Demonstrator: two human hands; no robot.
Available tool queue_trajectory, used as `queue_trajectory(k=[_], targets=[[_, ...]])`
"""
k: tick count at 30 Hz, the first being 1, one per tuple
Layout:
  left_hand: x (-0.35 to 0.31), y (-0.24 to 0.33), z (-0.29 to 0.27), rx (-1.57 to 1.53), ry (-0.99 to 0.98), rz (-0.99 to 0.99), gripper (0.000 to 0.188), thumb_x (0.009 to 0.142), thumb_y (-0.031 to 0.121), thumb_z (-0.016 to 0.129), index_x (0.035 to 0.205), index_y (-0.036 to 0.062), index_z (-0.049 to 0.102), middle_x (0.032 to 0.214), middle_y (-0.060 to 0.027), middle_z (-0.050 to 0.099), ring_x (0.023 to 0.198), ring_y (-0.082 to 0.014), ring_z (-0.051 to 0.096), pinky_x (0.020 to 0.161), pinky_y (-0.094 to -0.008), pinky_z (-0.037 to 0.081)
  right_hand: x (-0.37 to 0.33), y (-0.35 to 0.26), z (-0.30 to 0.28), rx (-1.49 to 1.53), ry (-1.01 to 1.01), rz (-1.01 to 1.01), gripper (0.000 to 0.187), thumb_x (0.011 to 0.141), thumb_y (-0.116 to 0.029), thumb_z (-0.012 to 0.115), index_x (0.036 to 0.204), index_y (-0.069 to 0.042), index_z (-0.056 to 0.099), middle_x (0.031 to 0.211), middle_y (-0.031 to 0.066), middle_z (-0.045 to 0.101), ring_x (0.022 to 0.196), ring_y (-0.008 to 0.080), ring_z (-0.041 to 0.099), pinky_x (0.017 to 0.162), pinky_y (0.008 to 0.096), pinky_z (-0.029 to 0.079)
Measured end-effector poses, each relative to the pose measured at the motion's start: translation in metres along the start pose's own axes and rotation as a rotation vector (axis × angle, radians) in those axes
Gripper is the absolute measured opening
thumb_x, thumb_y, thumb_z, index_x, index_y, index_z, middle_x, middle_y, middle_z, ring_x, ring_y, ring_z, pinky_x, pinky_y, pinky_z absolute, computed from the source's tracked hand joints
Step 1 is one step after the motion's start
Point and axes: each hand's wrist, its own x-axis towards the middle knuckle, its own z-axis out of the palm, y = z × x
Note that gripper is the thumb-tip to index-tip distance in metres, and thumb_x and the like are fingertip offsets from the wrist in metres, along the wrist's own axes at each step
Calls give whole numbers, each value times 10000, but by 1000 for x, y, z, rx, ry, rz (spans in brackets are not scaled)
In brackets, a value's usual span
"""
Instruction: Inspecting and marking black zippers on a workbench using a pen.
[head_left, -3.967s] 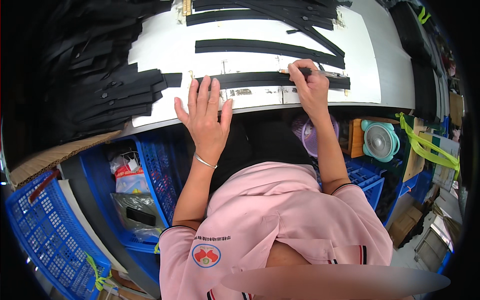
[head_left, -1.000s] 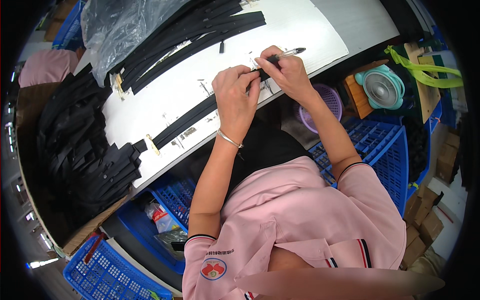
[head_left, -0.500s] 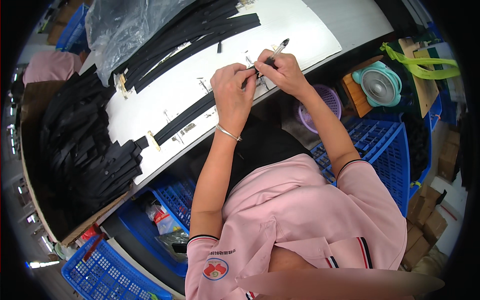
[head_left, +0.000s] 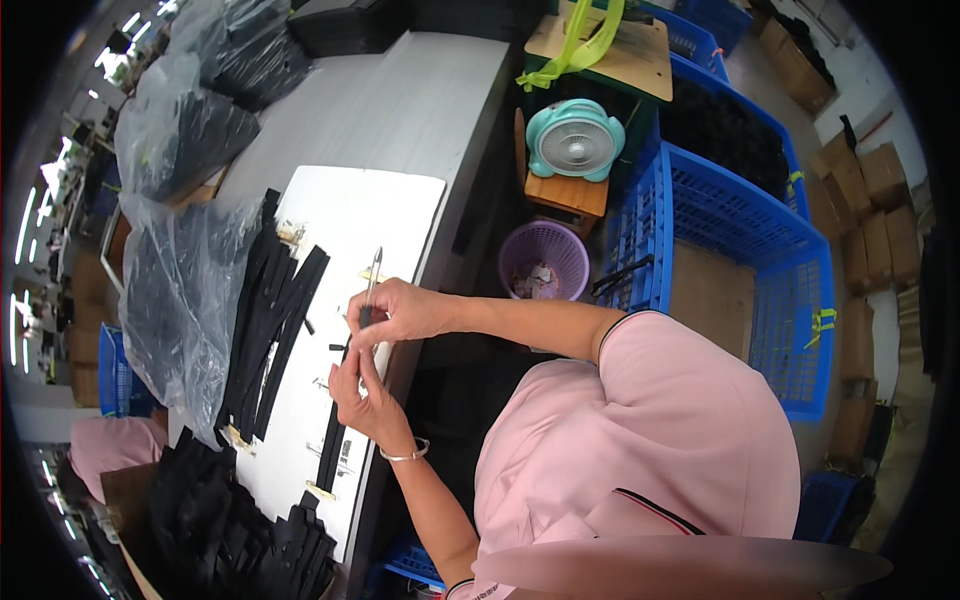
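Note:
A pen [head_left: 376,262] with a clear barrel and dark grip points up out of my right hand [head_left: 405,310], whose fingers are closed around it. Just below, my left hand [head_left: 365,402] has its thumb and fingers pinched at the upper part of a black strap [head_left: 329,455]. The fingertips of both hands meet, and what lies between them is partly hidden. That strap runs along the edge of a white board [head_left: 405,205], passing under a pale tape strip [head_left: 320,490]. Small black bits [head_left: 308,327] and ink marks dot the board.
More black straps [head_left: 290,310] lie on the board beside clear plastic sheeting [head_left: 180,300]. A box of black strips [head_left: 220,520] stands at lower left. To the right are a teal fan [head_left: 577,142] on a wooden stool [head_left: 565,195], a purple basket [head_left: 580,250] and a large blue crate [head_left: 815,300].
The view has turned to the right, bringing more of the blue crate and the grey table into sight. Both hands remain together at the strap, the pen still in the right.

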Motion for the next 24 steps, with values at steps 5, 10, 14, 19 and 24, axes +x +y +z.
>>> queue_trajectory(k=[5, 10, 14, 19, 24], targets=[[-23, 12, -26, -66, -21, -149, 169, 997, 102, 690, 1089, -23, 758, 958, -99, 782, 926, -239, 691, 1097, -444, 446, -12, -21, 7, 189, 0, -20, 150, 944, -192, 764, 912, -55, 711, 752, -15, 665, 638, 34, 563, 546, 204, 421], [-40, 18, -36, -65, 21, -175, 165, 1004, 95, 680, 1074, -33, 755, 953, -93, 772, 952, -219, 692, 1066, -413, 461, -21, -23, 25, 265, -57, 92, 164, 951, -207, 757, 907, -56, 711, 723, -9, 666, 574, 28, 565, 502, 188, 431], [-51, 16, -43, -107, 62, -276, 131, 998, 70, 683, 1055, -25, 751, 956, -98, 751, 906, -208, 683, 911, -351, 523, -20, -16, 41, 292, -44, 182, 161, 945, -197, 762, 905, -51, 710, 706, -15, 647, 572, 35, 566, 502, 193, 436], [-50, 14, -30, -165, 131, -288, 91, 959, 54, 718, 1032, 11, 751, 917, -112, 730, 834, -216, 670, 821, -313, 527, -28, -7, 44, 304, 50, 201, 93, 998, -123, 673, 1037, -41, 694, 809, 16, 665, 671, 52, 614, 542, 185, 471], [-46, -10, -48, -37, 103, -110, 242, 911, 91, 759, 1151, 66, 754, 1051, -119, 741, 1000, -294, 684, 1034, -408, 466, -12, -8, 26, 145, -188, 313, 148, 1005, -175, 668, 1076, -50, 702, 850, 19, 683, 716, 65, 637, 617, 203, 503]])
